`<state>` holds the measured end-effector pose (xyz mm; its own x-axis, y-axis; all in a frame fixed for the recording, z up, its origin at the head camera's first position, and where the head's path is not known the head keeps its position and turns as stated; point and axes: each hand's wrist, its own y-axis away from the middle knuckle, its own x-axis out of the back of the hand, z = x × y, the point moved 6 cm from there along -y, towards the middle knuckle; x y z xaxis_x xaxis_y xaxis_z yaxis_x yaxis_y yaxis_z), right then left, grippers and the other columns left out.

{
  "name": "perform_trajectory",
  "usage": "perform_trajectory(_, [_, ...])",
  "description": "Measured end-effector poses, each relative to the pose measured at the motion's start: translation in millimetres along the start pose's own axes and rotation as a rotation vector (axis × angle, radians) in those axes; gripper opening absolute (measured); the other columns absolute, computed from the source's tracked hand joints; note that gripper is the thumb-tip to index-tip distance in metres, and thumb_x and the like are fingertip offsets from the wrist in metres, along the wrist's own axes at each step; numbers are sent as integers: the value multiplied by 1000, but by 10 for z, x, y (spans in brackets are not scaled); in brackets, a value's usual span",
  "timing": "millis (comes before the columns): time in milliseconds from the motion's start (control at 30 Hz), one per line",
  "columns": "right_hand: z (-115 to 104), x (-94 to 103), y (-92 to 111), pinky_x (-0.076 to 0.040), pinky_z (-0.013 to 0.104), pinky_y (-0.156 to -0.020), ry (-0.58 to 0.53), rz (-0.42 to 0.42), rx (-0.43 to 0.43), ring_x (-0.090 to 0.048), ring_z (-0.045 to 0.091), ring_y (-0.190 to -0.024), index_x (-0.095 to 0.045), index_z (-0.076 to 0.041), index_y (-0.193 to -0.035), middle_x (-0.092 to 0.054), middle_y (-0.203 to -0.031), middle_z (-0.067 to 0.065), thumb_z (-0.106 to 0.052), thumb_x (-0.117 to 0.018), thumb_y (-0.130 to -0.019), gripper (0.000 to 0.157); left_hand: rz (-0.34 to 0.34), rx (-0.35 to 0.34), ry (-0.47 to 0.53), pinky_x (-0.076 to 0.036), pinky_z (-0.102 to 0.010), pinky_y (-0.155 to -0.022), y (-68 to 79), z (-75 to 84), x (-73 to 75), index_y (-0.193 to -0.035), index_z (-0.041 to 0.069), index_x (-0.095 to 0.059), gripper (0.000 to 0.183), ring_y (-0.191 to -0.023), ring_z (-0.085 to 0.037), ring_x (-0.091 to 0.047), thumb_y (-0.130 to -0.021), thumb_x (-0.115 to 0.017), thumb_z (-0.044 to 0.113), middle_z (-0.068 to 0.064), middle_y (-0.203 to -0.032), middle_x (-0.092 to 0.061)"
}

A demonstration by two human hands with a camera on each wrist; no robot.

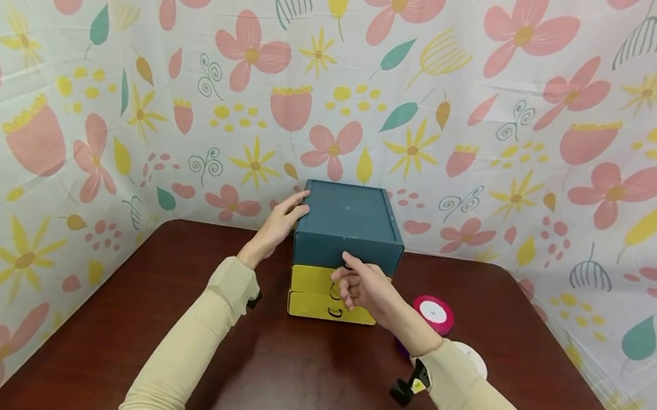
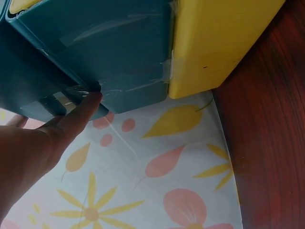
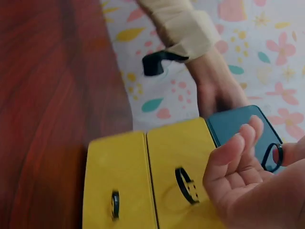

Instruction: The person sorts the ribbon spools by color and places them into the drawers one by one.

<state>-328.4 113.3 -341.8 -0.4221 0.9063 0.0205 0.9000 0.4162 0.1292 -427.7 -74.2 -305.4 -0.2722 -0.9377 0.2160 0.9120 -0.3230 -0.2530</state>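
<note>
A small drawer chest has a teal top section [image 1: 348,210] above two yellow drawer fronts [image 1: 310,305]. My left hand [image 1: 276,228] rests against the upper left side of the teal section with fingers stretched along it; in the left wrist view a fingertip [image 2: 94,99] touches the teal wall. In front of the chest, my right hand [image 1: 369,292] has loosely bent fingers. Its thumb lies at the black loop handle [image 3: 272,157] of the teal front, apparently touching it, without the fingers closing round it. The yellow drawers' black loops [image 3: 186,185] stand beside the right-hand fingers.
Right of the chest lie a magenta ribbon roll [image 1: 446,314] with a white centre and a white roll [image 1: 475,358], partly behind the right forearm. A purple item shows beside them. The dark red table [image 1: 280,381] meets a flower-patterned cloth [image 1: 138,119] behind.
</note>
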Motion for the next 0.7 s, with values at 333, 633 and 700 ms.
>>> perform_trajectory(333, [-2, -101, -32, -38, 26, -59, -209, -33, 38, -41, 13, -55, -51, -8, -87, -44, -57, -4, -38, -39, -104, 36, 22, -10, -6, -25, -49, -118, 10, -18, -14, -153, 26, -30, 53, -148, -25, -23, -103, -43, 37, -5, -161, -21])
perform_trajectory(633, [0, -115, 29, -41, 26, -59, -213, -37, 45, -43, 13, -54, -51, -8, -84, -43, -54, -3, -37, -41, -104, 37, 40, -17, -5, -26, -48, -118, 28, 22, -22, -153, 23, -32, 53, -148, -24, -24, -103, -44, 35, -5, -160, -23])
perform_trajectory(700, [-5, -115, 48, -40, 26, -60, -203, -30, 45, -43, 13, -54, -52, -8, -84, -43, -55, -3, -38, -43, -103, 37, 40, -18, -2, -26, -47, -119, 22, 32, -23, -153, 23, -31, 53, -148, -24, -24, -103, -44, 35, -4, -160, -24])
